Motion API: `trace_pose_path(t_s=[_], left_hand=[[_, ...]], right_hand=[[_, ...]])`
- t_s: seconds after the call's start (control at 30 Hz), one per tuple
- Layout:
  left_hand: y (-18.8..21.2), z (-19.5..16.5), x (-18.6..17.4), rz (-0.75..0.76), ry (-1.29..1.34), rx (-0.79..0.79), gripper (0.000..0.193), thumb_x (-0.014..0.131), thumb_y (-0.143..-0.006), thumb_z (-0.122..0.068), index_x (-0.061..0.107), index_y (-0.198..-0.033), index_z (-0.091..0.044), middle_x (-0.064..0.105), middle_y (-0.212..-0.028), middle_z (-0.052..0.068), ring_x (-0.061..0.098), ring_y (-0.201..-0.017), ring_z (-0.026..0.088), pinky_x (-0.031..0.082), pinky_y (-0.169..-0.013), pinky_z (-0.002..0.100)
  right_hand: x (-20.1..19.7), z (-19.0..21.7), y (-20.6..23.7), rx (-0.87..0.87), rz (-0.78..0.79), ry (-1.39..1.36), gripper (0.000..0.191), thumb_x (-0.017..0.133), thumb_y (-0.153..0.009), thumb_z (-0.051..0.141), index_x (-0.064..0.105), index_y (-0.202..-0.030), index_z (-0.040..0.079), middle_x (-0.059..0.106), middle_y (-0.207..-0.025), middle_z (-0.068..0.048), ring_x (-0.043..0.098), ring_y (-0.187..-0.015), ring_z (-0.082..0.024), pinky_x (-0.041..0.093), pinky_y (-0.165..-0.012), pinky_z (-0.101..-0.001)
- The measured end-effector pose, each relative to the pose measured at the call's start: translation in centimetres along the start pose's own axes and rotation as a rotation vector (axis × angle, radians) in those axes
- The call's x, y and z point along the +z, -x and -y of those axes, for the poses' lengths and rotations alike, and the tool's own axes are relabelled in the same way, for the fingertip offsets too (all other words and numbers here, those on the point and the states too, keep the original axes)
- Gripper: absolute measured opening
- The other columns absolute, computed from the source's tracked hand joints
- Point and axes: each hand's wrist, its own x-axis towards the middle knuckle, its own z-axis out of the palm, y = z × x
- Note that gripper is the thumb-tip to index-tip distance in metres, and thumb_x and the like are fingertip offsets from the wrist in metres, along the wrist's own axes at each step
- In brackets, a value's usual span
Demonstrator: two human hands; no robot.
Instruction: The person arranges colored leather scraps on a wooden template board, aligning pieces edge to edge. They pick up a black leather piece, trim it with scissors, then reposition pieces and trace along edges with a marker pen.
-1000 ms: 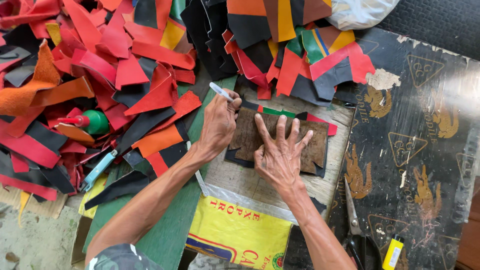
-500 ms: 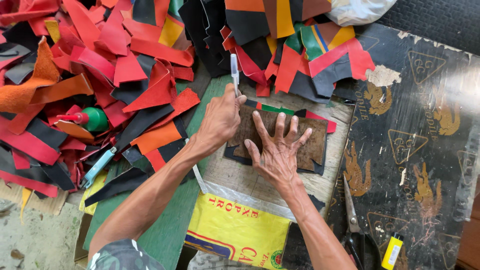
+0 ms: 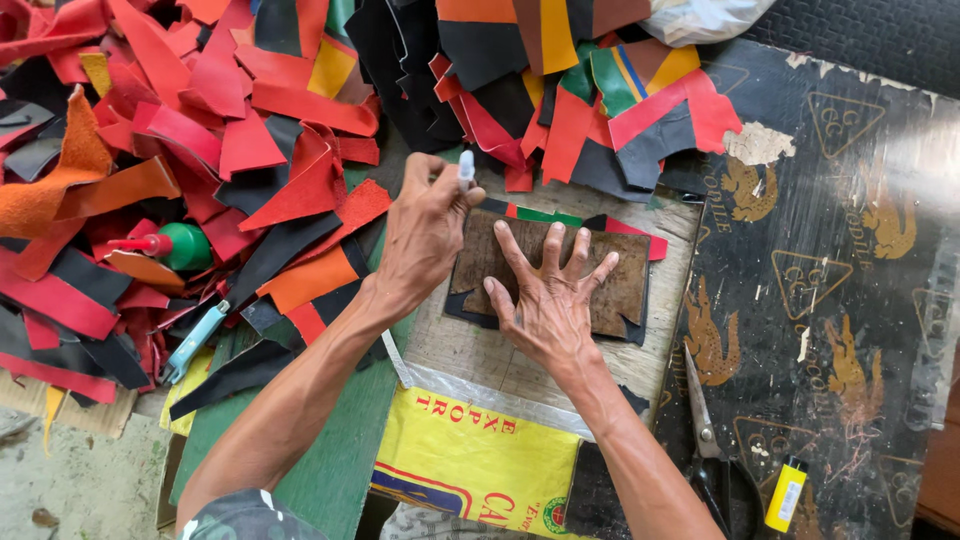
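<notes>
Two hands: left hand, right hand. One white pen. One brown template. One green glue bottle. One light-blue utility knife. One pair of scissors. One yellow lighter. One yellow printed sack. Leather scraps in red, black, orange: too many to count.

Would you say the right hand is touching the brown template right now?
Touching: the head view shows the right hand pressed flat, fingers spread, on the brown template.
</notes>
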Motion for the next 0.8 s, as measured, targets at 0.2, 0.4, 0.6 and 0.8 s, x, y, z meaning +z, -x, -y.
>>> trace_pose_path(t_s=[0.2,0.4,0.6,0.8], left_hand=[[0.5,0.9,0.5,0.009,0.122,-0.143,0.011,0.066,-0.101,-0.008,0.064,-0.105,0.003,0.067,-0.089,0.016,0.069,-0.073,0.028,0.052,-0.062,0.040],[0.7,1.7,1.0,-0.011,0.052,-0.050,0.012,0.067,-0.100,-0.006,0.062,-0.104,0.004,0.068,-0.094,0.019,0.068,-0.078,0.033,0.052,-0.065,0.041],[0.6,1.3,1.0,0.025,-0.011,-0.032,0.009,0.065,-0.101,-0.005,0.062,-0.104,0.003,0.065,-0.097,0.020,0.069,-0.082,0.037,0.053,-0.066,0.044],[0.2,-0.1,1.9,0.212,-0.188,-0.103,0.012,0.061,-0.102,-0.011,0.062,-0.098,0.000,0.064,-0.094,0.016,0.066,-0.071,0.036,0.052,-0.059,0.047]], right_hand=[[0.1,0.2,0.1,0.014,-0.013,-0.011,0.071,0.054,-0.095,0.056,0.029,-0.159,0.040,0.021,-0.156,-0.028,0.009,-0.145,-0.058,-0.002,-0.106,-0.0851],[0.2,0.1,0.2,-0.007,-0.053,-0.010,0.071,0.055,-0.095,0.056,0.030,-0.159,0.039,0.020,-0.157,-0.029,0.008,-0.144,-0.059,-0.002,-0.106,-0.0847],[0.3,0.1,0.2,0.004,-0.041,-0.016,0.071,0.055,-0.095,0.057,0.031,-0.159,0.039,0.021,-0.155,-0.028,0.009,-0.144,-0.058,-0.002,-0.106,-0.0847],[0.6,0.0,0.3,0.000,-0.054,-0.022,0.071,0.053,-0.096,0.057,0.031,-0.160,0.038,0.021,-0.156,-0.028,0.008,-0.145,-0.058,-0.004,-0.106,-0.0847]])
